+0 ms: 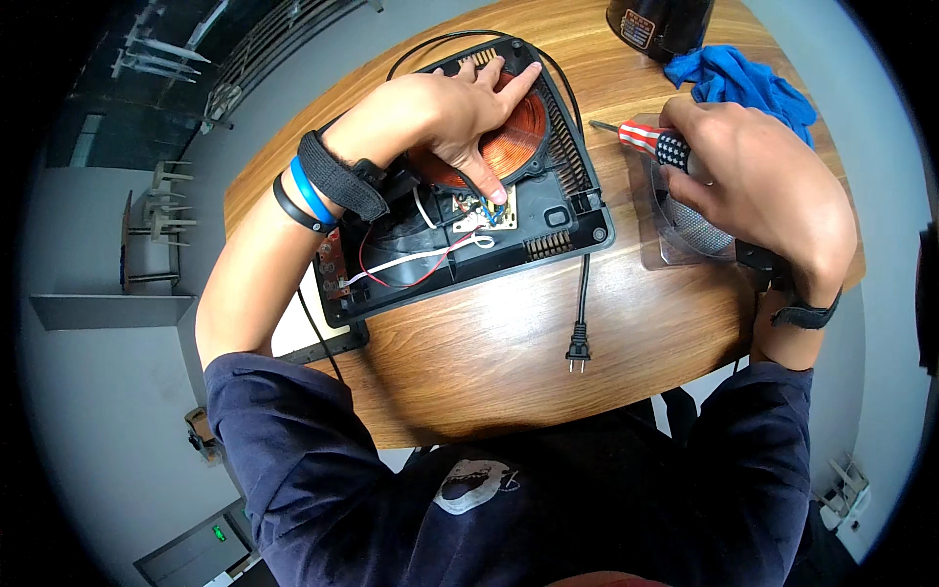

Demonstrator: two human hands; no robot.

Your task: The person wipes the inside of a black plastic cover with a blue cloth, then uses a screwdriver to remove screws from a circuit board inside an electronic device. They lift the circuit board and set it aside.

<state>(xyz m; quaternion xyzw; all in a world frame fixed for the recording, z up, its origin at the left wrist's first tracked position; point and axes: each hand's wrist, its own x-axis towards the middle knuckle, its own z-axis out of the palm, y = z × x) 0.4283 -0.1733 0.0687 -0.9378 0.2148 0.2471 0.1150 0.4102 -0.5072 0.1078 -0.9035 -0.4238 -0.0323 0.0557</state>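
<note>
The open black housing of an induction cooker (528, 230) lies on the wooden table, its round copper coil (523, 137) exposed. My left hand (460, 112) rests over the coil with fingers spread toward the housing's far edge; its thumb reaches a small circuit board (501, 217). White and red wires (411, 256) run across the housing to a red board (334, 264) at its left side. To the right, my right hand (768, 176) is closed round the flag-patterned handle of a screwdriver (653, 140), whose tip points left, apart from the housing. The palm side of that hand is hidden.
Below my right hand stands a clear plastic tray (667, 251) with a perforated metallic-looking piece (696, 227). Behind are a blue cloth (748, 93) and a black container (675, 34). A power plug (578, 344) lies near the front. A dark-edged pale panel (298, 328) is partly under the housing.
</note>
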